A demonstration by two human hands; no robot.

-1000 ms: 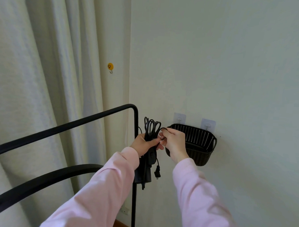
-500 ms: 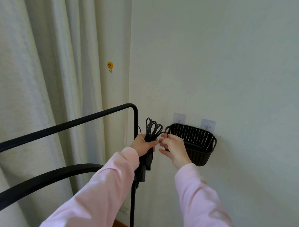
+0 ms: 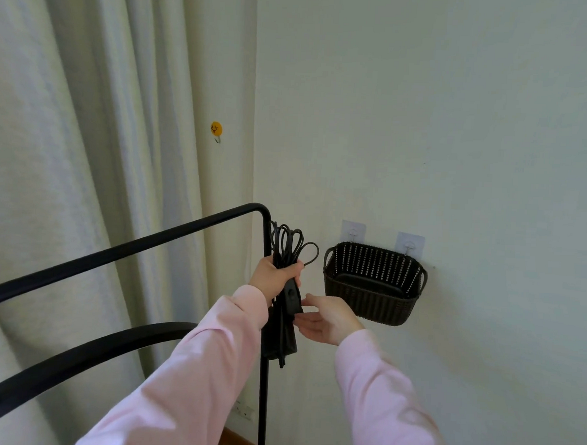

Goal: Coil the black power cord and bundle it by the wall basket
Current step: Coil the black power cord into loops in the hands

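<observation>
My left hand (image 3: pixel 273 275) grips the black power cord (image 3: pixel 287 245), folded into several long loops that stick up above my fist. The rest of the bundle hangs below it, with an inline switch (image 3: pixel 293 298) and a plug end at the bottom. My right hand (image 3: pixel 328 319) is lower, palm up and fingers relaxed, its fingertips at the hanging part of the cord near the switch. The dark woven wall basket (image 3: pixel 372 283) hangs on two clear adhesive hooks just right of both hands.
A black metal rack frame (image 3: pixel 266 228) stands right behind the cord, its post running down to the floor. Pale curtains (image 3: pixel 103 146) fill the left. A yellow smiley hook (image 3: pixel 216 129) is stuck on the wall strip. A wall outlet (image 3: pixel 243 411) sits low.
My right hand let go of the loops at the top and dropped below my left hand to the hanging cord. The left hand kept its grip on the bundle.
</observation>
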